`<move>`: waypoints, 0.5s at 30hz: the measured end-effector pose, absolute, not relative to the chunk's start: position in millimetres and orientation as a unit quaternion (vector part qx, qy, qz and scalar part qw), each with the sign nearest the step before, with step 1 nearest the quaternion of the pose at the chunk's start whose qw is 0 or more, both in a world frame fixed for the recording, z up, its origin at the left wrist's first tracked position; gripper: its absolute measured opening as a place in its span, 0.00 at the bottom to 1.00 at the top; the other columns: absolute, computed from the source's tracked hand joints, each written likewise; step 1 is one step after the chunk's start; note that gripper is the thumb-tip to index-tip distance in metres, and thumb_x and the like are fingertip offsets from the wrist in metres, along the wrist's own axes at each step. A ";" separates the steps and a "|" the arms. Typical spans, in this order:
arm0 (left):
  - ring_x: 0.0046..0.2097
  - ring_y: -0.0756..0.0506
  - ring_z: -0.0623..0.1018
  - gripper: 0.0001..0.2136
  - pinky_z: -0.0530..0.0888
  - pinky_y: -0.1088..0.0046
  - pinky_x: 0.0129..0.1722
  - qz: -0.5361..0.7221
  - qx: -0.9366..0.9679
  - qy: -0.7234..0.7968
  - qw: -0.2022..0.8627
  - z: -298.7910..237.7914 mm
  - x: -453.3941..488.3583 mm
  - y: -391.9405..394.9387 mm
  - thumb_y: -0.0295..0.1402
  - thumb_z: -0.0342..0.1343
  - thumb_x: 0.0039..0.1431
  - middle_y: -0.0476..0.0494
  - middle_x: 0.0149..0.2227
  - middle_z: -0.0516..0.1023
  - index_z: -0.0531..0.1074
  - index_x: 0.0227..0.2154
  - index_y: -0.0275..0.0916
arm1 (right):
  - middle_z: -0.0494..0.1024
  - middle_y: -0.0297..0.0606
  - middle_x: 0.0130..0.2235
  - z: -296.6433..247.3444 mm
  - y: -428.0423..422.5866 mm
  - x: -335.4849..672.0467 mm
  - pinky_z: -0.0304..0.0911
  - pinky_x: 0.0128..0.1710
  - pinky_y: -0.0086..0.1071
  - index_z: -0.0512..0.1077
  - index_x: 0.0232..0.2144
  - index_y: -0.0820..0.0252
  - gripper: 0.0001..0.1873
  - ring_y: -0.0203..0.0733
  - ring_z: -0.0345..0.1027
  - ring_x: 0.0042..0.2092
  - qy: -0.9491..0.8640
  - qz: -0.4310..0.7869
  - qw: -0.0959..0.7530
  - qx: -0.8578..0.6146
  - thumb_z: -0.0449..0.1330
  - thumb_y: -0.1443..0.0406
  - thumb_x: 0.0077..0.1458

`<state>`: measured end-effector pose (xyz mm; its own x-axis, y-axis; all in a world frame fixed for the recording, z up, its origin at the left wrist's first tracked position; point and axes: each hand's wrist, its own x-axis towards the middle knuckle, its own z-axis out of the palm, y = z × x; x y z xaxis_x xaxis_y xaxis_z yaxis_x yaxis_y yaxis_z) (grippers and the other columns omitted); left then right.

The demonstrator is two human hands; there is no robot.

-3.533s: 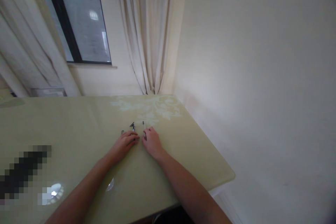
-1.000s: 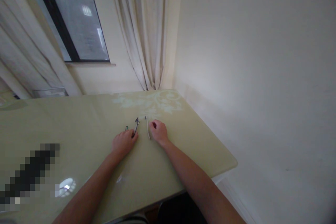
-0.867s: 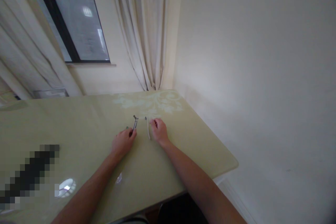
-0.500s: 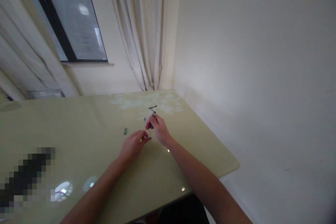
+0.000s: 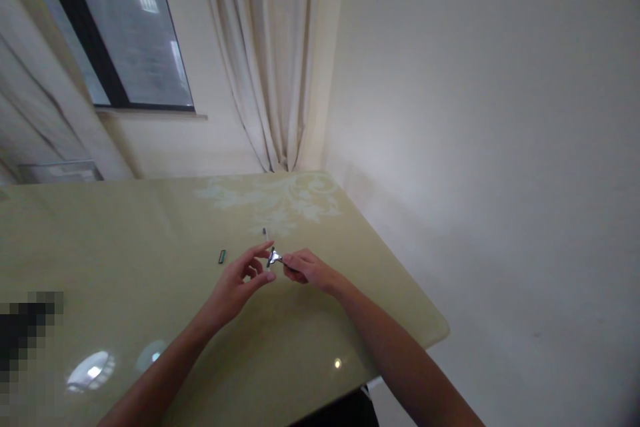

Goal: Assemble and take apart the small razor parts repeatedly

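A metal razor (image 5: 275,257) is held by its handle in my right hand (image 5: 311,269), whose fingers are wrapped round it. Its head points left, into the gap between the thumb and fingers of my left hand (image 5: 245,277). That hand is open, fingers apart and curved; whether a fingertip touches the razor head I cannot tell. Left of my left hand, a small dark green-framed rectangular piece (image 5: 222,256) lies on the table. Just beyond the fingertips lies a thin white stick with a dark tip (image 5: 265,232), its near end partly hidden by my left hand.
The glossy pale yellow-green table (image 5: 150,227) has a white floral pattern near its far corner. A wall (image 5: 475,147) runs along its right side. Curtains (image 5: 260,47) and a window (image 5: 135,27) stand behind it. A blurred-out dark object (image 5: 25,327) is at the left.
My right hand has tilted the razor down from upright, so its head now points left. My left hand's fingers have spread apart near the head. The view has shifted slightly right.
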<state>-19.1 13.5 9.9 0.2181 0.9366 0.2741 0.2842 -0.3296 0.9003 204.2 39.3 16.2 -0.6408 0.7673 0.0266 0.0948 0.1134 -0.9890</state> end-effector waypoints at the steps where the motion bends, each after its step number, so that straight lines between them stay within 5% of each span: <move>1: 0.33 0.47 0.74 0.27 0.74 0.70 0.35 0.435 0.686 0.442 0.380 10.5 -19.1 12.2 0.43 0.65 0.55 0.47 0.37 0.78 0.74 0.58 0.45 | 0.58 0.27 0.20 17.5 37.6 204.6 0.43 0.24 0.30 0.65 0.21 0.59 0.33 0.31 0.47 0.22 -0.694 0.591 0.280 -0.303 0.53 0.38 0.62; 4: 0.32 0.48 0.73 0.24 0.71 0.72 0.33 0.430 0.685 0.434 0.396 14.7 -19.5 7.6 0.42 0.67 0.54 0.50 0.29 0.74 0.78 0.54 0.43 | 0.58 0.26 0.19 21.6 35.0 206.2 0.43 0.24 0.30 0.63 0.20 0.59 0.33 0.30 0.47 0.22 -0.702 0.596 0.268 -0.283 0.54 0.40 0.63; 15: 0.30 0.50 0.71 0.20 0.68 0.74 0.32 0.443 0.678 0.417 0.412 20.4 -19.4 -0.6 0.39 0.69 0.53 0.51 0.29 0.74 0.79 0.50 0.42 | 0.57 0.26 0.18 31.3 26.7 203.2 0.43 0.25 0.31 0.61 0.17 0.59 0.34 0.30 0.47 0.22 -0.715 0.568 0.292 -0.284 0.56 0.40 0.62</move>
